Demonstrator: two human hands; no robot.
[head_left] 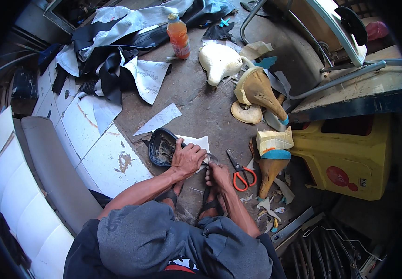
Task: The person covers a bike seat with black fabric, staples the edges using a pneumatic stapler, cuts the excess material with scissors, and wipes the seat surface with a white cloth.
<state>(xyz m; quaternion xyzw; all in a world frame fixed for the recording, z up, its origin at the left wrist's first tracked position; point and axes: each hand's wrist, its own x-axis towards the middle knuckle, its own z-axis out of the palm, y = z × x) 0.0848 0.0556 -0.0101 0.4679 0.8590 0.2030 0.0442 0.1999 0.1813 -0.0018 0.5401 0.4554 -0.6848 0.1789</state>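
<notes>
A black bicycle saddle point(156, 148) lies underside up in front of my feet, its hollow wide end to the left. My left hand point(188, 159) is closed over its middle, fingers wrapped across the shell. At the narrow end my right hand point(216, 175) is closed, thumb against the tip; a bit of pale material shows between the hands. Exactly what the right fingers pinch is partly hidden. White sheet material point(200, 141) shows behind and under the saddle. Scissors with orange handles point(241, 178) rest on the floor just right of my right hand, blades slightly apart.
Foam saddle pads, one white point(219, 61), one brown point(261, 89), and another brown and cream point(273, 162), lie ahead and right among scraps. A bottle of orange drink point(178, 37) stands near piled black-and-white sheeting point(110, 69). A yellow box point(350, 158) is at right, a long padded seat point(54, 172) at left.
</notes>
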